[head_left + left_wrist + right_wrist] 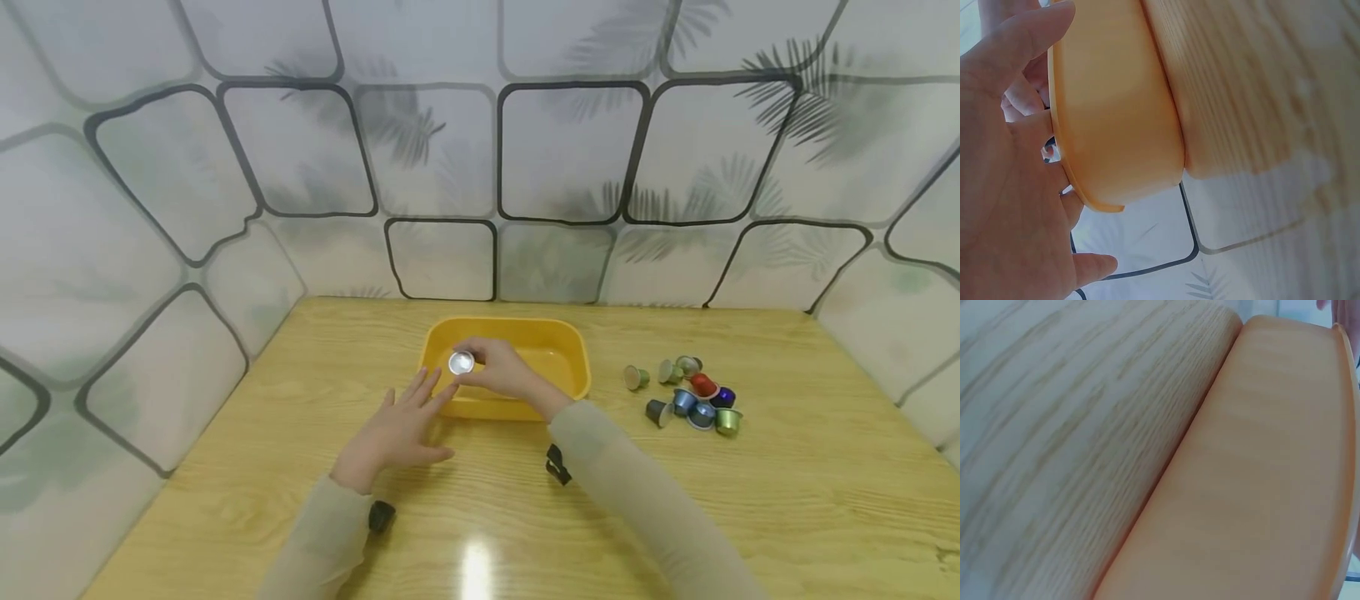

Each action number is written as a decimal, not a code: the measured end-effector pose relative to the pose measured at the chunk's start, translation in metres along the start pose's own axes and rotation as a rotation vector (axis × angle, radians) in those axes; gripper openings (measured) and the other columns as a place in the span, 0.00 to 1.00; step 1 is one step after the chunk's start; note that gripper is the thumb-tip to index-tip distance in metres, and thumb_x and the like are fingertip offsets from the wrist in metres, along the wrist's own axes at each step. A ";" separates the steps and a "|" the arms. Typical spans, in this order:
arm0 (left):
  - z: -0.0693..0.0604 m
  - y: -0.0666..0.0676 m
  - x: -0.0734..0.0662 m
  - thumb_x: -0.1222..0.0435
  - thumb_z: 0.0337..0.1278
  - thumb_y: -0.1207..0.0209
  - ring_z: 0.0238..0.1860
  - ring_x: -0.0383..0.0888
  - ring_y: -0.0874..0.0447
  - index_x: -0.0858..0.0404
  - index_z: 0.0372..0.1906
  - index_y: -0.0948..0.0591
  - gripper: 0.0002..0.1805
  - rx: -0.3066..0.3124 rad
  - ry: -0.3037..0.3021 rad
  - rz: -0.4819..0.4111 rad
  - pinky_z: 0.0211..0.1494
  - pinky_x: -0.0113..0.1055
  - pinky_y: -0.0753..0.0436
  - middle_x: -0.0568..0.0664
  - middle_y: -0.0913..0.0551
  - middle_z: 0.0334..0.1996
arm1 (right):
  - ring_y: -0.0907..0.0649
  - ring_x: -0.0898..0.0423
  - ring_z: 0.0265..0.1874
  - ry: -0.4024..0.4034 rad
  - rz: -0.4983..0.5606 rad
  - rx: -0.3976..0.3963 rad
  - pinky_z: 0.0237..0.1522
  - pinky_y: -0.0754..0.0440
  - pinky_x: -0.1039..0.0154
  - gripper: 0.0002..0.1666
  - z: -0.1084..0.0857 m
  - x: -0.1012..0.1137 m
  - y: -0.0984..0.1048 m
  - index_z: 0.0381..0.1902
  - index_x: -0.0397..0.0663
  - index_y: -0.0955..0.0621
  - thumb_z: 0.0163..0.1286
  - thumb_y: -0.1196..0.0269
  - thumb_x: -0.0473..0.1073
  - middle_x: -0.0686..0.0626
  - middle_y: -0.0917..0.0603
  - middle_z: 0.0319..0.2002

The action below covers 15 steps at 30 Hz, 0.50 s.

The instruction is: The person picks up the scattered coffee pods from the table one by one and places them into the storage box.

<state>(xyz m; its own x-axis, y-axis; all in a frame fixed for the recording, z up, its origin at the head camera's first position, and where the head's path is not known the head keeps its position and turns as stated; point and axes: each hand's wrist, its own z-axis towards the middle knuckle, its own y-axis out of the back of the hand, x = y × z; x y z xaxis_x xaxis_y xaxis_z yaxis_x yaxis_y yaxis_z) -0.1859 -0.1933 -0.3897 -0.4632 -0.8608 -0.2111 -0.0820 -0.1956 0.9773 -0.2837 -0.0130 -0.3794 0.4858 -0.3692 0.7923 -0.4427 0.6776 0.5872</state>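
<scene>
Above the left part of a yellow plastic tray (517,410), my right hand (504,371) pinches a coffee capsule (461,362) between thumb and fingers, its round silvery face showing. My left hand (396,432) is spread with fingers straight at the tray's front left corner. In the left wrist view, the left hand (1010,162) lies along the rim of the tray (1116,106); whether it touches the rim I cannot tell. The right wrist view shows mostly the outer wall of the tray (1241,462), with the working fingers of the right hand out of sight.
Several coffee capsules in red, blue, purple, green and dark colours, among them a red capsule (703,384), lie grouped right of the tray. The wooden table (787,500) meets a patterned curtain (555,258) at the back and sides. Dark wrist-strap parts (557,465) show beside the sleeves.
</scene>
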 end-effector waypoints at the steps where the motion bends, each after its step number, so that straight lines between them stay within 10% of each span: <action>1: 0.000 0.000 0.000 0.44 0.46 0.42 0.67 0.52 0.68 0.51 0.69 0.54 0.48 0.000 0.000 0.002 0.57 0.66 0.52 0.56 0.60 0.68 | 0.27 0.49 0.52 -0.002 -0.004 0.002 0.53 0.29 0.59 0.26 0.000 0.000 0.000 0.53 0.34 0.28 0.55 0.36 0.35 0.43 0.25 0.51; 15: 0.000 0.000 -0.001 0.44 0.46 0.42 0.67 0.51 0.69 0.52 0.69 0.52 0.47 0.015 0.014 -0.019 0.58 0.64 0.53 0.56 0.59 0.68 | 0.24 0.50 0.46 -0.033 -0.155 0.022 0.47 0.25 0.59 0.24 0.006 -0.013 -0.005 0.51 0.32 0.27 0.56 0.36 0.36 0.42 0.23 0.48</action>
<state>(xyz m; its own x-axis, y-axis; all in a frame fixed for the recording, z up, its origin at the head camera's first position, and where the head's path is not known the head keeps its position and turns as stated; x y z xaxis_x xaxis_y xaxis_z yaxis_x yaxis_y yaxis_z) -0.1860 -0.1926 -0.3891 -0.4493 -0.8634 -0.2297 -0.1041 -0.2047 0.9733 -0.2921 -0.0157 -0.3919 0.5249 -0.4895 0.6963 -0.3806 0.5967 0.7064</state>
